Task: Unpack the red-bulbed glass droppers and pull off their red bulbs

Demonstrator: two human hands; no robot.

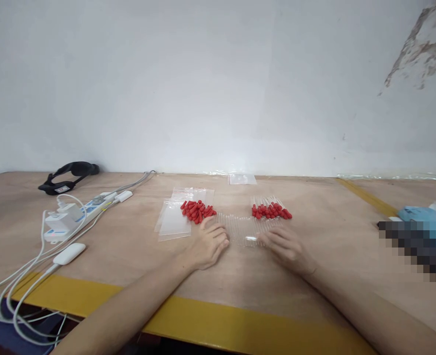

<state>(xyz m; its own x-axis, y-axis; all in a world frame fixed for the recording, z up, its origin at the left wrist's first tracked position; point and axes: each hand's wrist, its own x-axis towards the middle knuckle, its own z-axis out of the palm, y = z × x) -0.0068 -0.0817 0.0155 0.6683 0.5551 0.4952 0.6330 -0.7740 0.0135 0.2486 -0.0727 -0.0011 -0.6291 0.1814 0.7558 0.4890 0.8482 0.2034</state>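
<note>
A plain white wall (218, 84), with a patch of peeling paint at its upper right, is rising behind a wooden bench (129, 256) that is carrying a yellow strip along its near edge. Both of the person's forearms are reaching across it toward the middle.

The left hand (207, 245) is lying palm down, its grip loose and holding nothing, the fingertips touching the left end of a row of clear tubes (242, 229) lying side by side on the bench. The right hand (284, 246) is resting at the right end of the same row, fingers curved and spread, pressing on the tubes without closing around any; the row is sitting between the two hands.

Just beyond the left hand a heap of red caps (198, 211) is lying partly on a stack of clear plastic bags (173, 222). Beyond the right hand a bundle of tubes with red caps (272, 211) is lying. One more small clear bag (242, 179) is sitting near the wall.

To the left a white power strip (73, 214) with plugs and white cables (25, 286) is lying, with a black strap (70, 175) behind it. At the right edge a blue package (423, 217) is showing beside a blurred patch.
</note>
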